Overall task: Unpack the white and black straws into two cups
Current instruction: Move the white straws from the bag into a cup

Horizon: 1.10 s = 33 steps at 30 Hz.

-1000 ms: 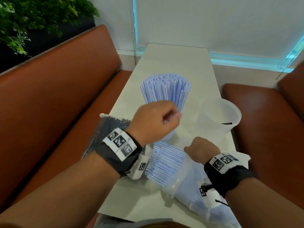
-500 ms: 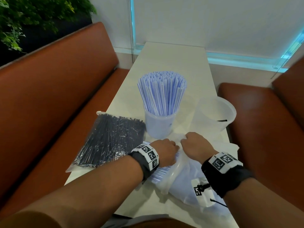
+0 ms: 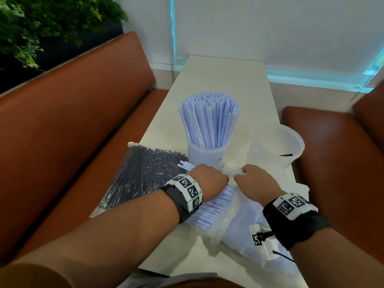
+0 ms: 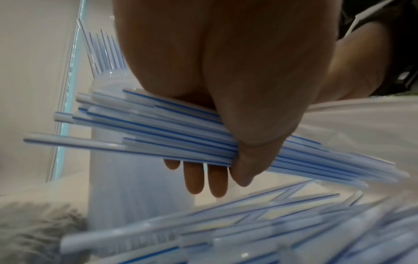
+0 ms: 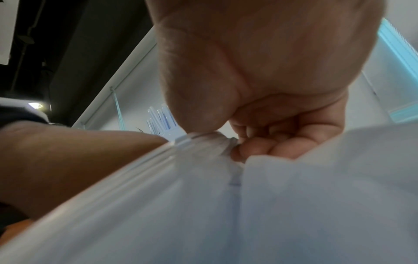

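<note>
Left hand point(image 4: 226, 107): I see it curled round a bunch of white straws point(image 4: 158, 130) at the bag's mouth.
Right hand point(image 3: 255, 181): pinching the clear bag point(image 3: 234, 221) by its rim.
Full cup point(image 3: 205, 154): just beyond my hands, packed with upright white straws.
Second cup point(image 3: 278, 142): right of it.
Black straws point(image 3: 143, 175): bagged, on the counter point(image 3: 224, 80) at left.

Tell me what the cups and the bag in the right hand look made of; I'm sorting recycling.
Cups: probably plastic, frosted and translucent, since the straws show dimly through the wall. Bag: thin clear plastic film, glossy and crumpled, bunching where the right hand pinches it.
</note>
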{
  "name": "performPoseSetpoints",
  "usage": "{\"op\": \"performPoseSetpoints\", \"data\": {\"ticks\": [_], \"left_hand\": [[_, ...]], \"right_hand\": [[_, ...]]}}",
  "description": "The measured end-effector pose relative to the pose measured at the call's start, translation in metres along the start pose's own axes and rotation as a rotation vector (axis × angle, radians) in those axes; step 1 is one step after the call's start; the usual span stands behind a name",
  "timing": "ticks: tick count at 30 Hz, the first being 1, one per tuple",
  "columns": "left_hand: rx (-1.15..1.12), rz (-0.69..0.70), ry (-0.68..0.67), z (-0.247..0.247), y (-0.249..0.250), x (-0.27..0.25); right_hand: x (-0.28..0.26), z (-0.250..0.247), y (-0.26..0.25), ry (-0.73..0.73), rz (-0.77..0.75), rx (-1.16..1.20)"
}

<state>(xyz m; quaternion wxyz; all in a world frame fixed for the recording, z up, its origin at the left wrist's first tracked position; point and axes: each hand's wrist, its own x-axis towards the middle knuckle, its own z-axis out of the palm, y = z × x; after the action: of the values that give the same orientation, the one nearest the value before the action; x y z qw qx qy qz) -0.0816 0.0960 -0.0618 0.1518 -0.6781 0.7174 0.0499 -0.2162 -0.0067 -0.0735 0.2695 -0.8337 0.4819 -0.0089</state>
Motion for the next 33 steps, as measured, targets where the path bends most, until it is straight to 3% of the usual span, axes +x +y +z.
{"op": "performPoseSetpoints", "data": {"ticks": [5, 12, 14, 17, 20, 22, 25, 28, 33], "left_hand": [[0.013, -0.048, 0.034, -0.002, -0.028, -0.018], [-0.023, -0.246, 0.063, 0.019, -0.094, -0.061], [-0.055, -0.271, 0.105, 0.025, -0.102, -0.066], [-0.108, -0.271, 0.193, 0.03, -0.103, -0.067], [-0.165, -0.261, 0.268, 0.029, -0.097, -0.064], [-0.188, -0.234, 0.304, 0.025, -0.088, -0.059], [-0.23, -0.154, 0.357, 0.018, -0.069, -0.051], [-0.256, -0.169, 0.42, 0.01, -0.06, -0.047], [-0.321, -0.103, 0.489, -0.008, -0.035, -0.04]], "right_hand": [[-0.002, -0.004, 0.009, 0.004, 0.052, 0.037], [-0.007, -0.004, 0.013, 0.005, 0.024, -0.005], [-0.009, -0.005, 0.006, 0.124, -0.048, 0.045], [-0.016, -0.015, -0.011, 0.342, -0.255, 0.309], [-0.021, -0.024, -0.02, 0.281, -0.278, 0.712], [-0.023, -0.024, -0.024, 0.189, -0.235, 0.84], [-0.026, -0.019, -0.032, 0.135, -0.253, 0.849], [-0.024, -0.025, -0.035, 0.318, -0.216, 1.023], [-0.029, -0.018, -0.038, 0.164, -0.224, 0.98]]}}
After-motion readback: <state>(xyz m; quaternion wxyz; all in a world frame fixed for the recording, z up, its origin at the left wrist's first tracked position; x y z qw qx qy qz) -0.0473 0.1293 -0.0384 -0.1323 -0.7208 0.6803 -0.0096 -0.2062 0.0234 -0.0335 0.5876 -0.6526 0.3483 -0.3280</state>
